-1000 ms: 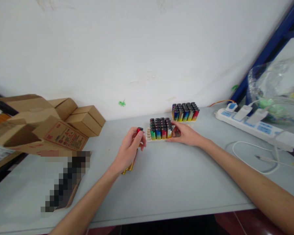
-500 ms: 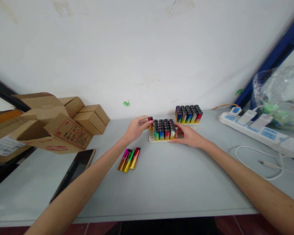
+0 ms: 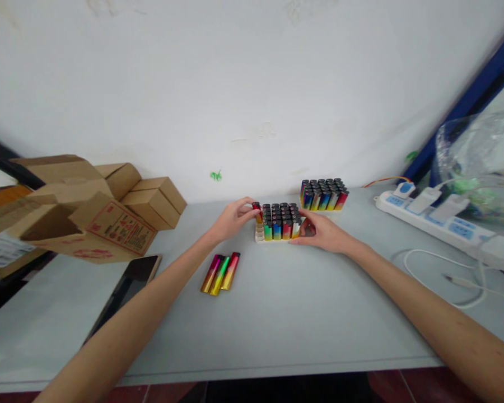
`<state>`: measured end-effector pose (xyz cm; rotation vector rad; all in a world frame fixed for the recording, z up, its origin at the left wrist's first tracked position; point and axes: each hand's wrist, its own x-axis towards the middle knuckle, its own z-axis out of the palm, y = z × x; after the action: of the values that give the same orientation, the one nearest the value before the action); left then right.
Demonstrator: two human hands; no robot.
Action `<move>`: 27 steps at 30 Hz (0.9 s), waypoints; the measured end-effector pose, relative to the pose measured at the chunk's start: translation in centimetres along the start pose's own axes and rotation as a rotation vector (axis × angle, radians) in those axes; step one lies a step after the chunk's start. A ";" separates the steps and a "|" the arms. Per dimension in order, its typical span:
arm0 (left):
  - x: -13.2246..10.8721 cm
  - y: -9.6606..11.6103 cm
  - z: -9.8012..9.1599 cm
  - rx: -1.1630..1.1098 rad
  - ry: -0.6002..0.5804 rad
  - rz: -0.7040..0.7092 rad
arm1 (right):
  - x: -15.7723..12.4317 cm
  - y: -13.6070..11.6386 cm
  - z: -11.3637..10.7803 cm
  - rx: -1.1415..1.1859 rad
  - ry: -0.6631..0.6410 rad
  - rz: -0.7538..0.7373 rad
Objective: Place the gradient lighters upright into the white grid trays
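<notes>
My left hand [image 3: 231, 220] pinches a red-and-gold lighter [image 3: 257, 211] between thumb and fingers, over the left end of a white tray [image 3: 273, 241]. The lighter leans slightly to the left; whether its base is seated in a slot I cannot tell. Empty slots [image 3: 259, 233] show in front of it. Upright black-topped lighters [image 3: 281, 222] in green, blue, red and pale colours fill the columns to the right. Around the tray's right end curls my right hand [image 3: 325, 232], thumb at the front corner. Three loose lighters [image 3: 220, 274] lie side by side nearer me.
A second block of upright lighters [image 3: 324, 195] stands by the wall. Open cardboard boxes [image 3: 121, 229] and a phone [image 3: 126, 291] are on the left. On the right lie a power strip [image 3: 445, 226] with plugs, a white cable [image 3: 483, 285] and a clear plastic bag [image 3: 470, 157].
The lighter in my left hand has tipped slightly to the left, its top a little lower. My right hand stays on the tray. The view has shifted slightly.
</notes>
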<state>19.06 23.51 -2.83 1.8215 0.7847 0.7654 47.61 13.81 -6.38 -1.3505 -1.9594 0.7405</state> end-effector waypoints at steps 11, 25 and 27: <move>-1.4 1.4 0.2 0.260 -0.050 0.009 | 0.0 -0.2 0.0 -0.021 0.012 -0.012; -11.9 3.4 0.3 0.916 -0.033 -0.107 | 0.0 -0.1 0.1 0.019 0.011 0.010; -11.4 3.3 0.7 0.849 -0.054 -0.097 | 0.0 -0.2 0.1 0.022 0.014 0.007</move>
<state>13.46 13.08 -1.77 2.5012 1.2746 0.3175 47.43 13.78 -6.32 -1.3467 -1.9308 0.7520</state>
